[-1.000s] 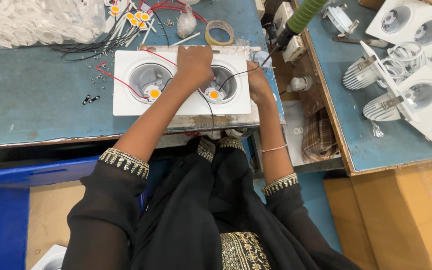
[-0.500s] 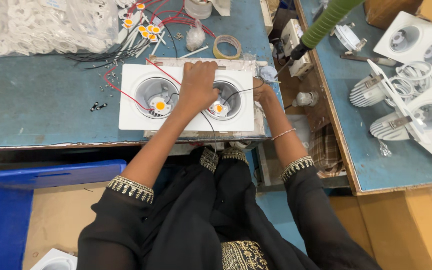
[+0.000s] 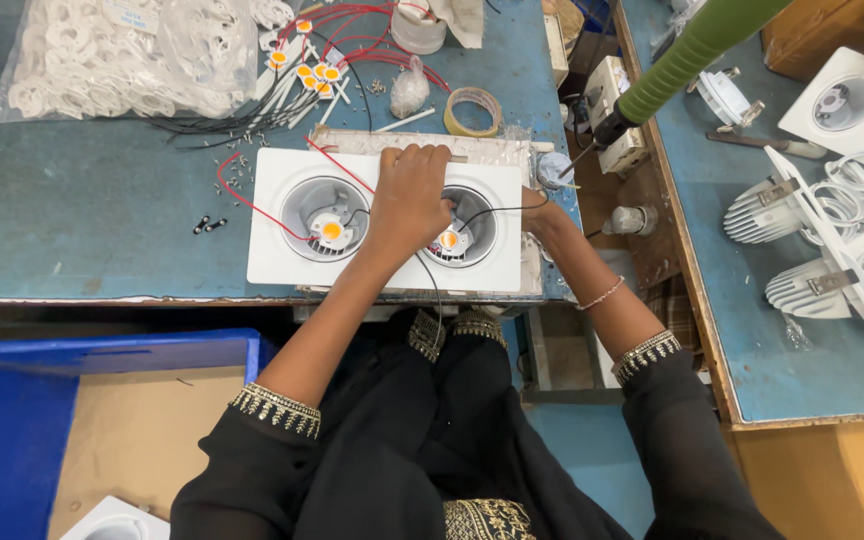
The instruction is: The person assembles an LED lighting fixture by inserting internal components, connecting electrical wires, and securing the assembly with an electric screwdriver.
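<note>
Two round recesses sit in the white rectangular lamp housing (image 3: 282, 250), which lies at the near edge of the blue desk (image 3: 92, 220), towards its right end. Each recess holds a small LED chip with an orange centre: the left chip (image 3: 331, 230) is fully exposed, the right chip (image 3: 449, 240) partly covered.

The left hand (image 3: 410, 195) lies palm-down across the middle of the housing, fingers curled at its far edge and thumb side over the right recess; its grip is pressed flat on the housing, pinching nothing visible. The right hand (image 3: 542, 212) is at the housing's right edge, near the desk's right edge; its fingers are hidden, so whether that grip is spread or pressed together cannot be told.

A red wire (image 3: 242, 195) loops from the left recess out over the desk. A black wire (image 3: 497, 209) runs from the right recess towards the right hand.

Beyond the housing, towards the far edge: a tape roll (image 3: 475, 110), spare LED chips (image 3: 314, 72) with wires, and a clear bag of white parts (image 3: 122, 55) at the far left corner. Loose screws (image 3: 207, 225) lie left of the housing. A green-sleeved tool (image 3: 692, 50) hangs past the right edge.
</note>
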